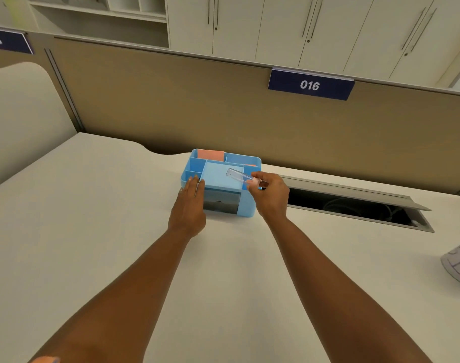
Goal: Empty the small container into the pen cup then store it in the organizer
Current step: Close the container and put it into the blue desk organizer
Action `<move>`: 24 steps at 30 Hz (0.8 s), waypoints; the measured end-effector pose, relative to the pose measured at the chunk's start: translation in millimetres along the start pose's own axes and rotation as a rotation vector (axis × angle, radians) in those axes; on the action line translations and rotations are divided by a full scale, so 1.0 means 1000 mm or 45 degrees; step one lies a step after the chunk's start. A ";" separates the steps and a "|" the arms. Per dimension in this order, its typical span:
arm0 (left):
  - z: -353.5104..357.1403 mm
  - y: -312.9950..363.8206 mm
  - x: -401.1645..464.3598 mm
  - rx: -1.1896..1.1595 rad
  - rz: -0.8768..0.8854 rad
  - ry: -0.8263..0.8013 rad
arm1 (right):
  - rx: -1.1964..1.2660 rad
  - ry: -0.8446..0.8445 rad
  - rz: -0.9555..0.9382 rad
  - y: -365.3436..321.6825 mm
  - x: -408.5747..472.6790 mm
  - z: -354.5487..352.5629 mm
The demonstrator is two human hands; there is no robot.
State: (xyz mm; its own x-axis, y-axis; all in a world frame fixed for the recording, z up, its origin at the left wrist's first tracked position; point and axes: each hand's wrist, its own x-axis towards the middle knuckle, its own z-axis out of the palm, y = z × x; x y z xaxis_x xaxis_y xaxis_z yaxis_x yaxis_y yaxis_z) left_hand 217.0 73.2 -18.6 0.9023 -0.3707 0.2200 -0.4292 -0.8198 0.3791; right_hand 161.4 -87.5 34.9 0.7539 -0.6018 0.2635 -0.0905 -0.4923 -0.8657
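Just above the middle of the frame sits one blue organizer (221, 179) on the white desk (92, 231), with two pink pads in its back compartments. Left hand (188, 205) lies flat against its left side, fingers straight and together. Right hand (269, 191) pinches one small clear container (238, 175) by its end, tilted over the organizer's flat middle section. One "016" sign (310, 85) hangs upper right.

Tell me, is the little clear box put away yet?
Nearly. The small clear container looks empty, so the pouring seems done, though no pen cup is in view. The right hand holds it over the blue organizer, while the left hand steadies the organizer's side. Left: setting it down inside and letting go.
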 end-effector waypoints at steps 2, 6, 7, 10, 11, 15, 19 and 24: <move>0.003 -0.002 0.000 -0.019 0.024 0.026 | -0.051 -0.032 -0.021 -0.001 0.006 0.007; 0.007 -0.004 -0.001 -0.059 0.042 0.055 | -0.110 -0.119 -0.027 -0.001 0.011 0.021; 0.009 -0.005 -0.002 -0.067 0.043 0.056 | -0.106 -0.140 -0.021 -0.001 0.011 0.025; 0.013 -0.007 -0.002 -0.091 0.046 0.061 | -0.094 -0.163 -0.018 0.000 0.010 0.034; 0.014 -0.007 -0.002 -0.099 0.052 0.063 | -0.095 -0.156 -0.024 -0.001 0.010 0.034; 0.016 -0.008 -0.001 -0.106 0.059 0.061 | -0.183 -0.187 -0.062 -0.002 0.014 0.039; 0.018 -0.006 -0.002 -0.142 0.026 0.058 | -0.194 -0.206 -0.053 -0.001 0.013 0.040; 0.018 -0.007 -0.002 -0.147 0.030 0.043 | -0.157 -0.222 -0.039 -0.001 0.013 0.040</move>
State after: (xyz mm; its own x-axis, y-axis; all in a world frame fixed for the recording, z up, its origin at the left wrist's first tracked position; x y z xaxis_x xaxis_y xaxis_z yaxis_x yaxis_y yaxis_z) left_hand 219.1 71.7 -37.6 0.8910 -0.3724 0.2596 -0.4535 -0.7545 0.4744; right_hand 197.4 -69.2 22.0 0.8579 -0.4725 0.2021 -0.1364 -0.5885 -0.7969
